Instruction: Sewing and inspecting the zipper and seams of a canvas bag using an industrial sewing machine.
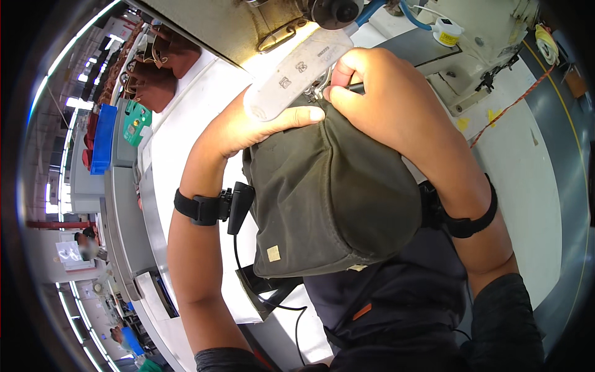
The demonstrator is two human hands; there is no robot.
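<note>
A dark olive fabric bag, with a raised seam down its middle and a small pale patch near its lower left corner, lies bunched under the head of a sewing machine. My left hand holds the bag's upper left side, its thumb laid along the fabric; the machine head hides its other fingers. My right hand has thumb and forefinger pinched on the bag's dark edge, just right of the metal presser foot. The needle point is too small to make out.
A white worktable spreads around the bag. Blue air hose and a red cord run at the right. Brown leather bags, a blue bin and a green case stand at the left. Other people are far off, lower left.
</note>
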